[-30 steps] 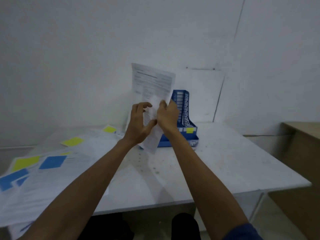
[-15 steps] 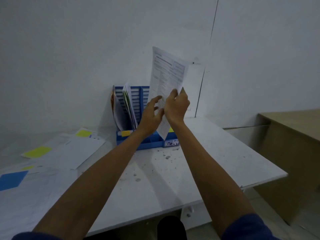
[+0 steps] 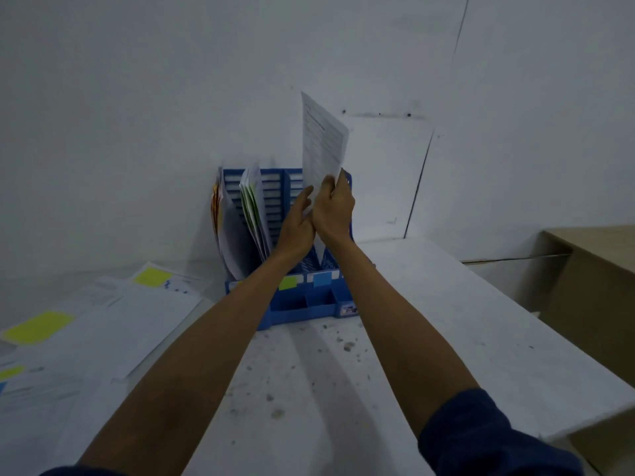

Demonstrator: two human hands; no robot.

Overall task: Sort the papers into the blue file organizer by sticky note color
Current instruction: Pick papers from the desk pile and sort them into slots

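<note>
One sheet, right hand grip, lower corner in right organizer slot

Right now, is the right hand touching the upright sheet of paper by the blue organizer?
Touching. The head view shows the right hand gripping the sheet partway up, with thumb and fingers curled round the paper's edge.

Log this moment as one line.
right hand: grips paper sheet | left hand: open beside sheet | sheet: raised at blue file organizer, right compartment
</note>
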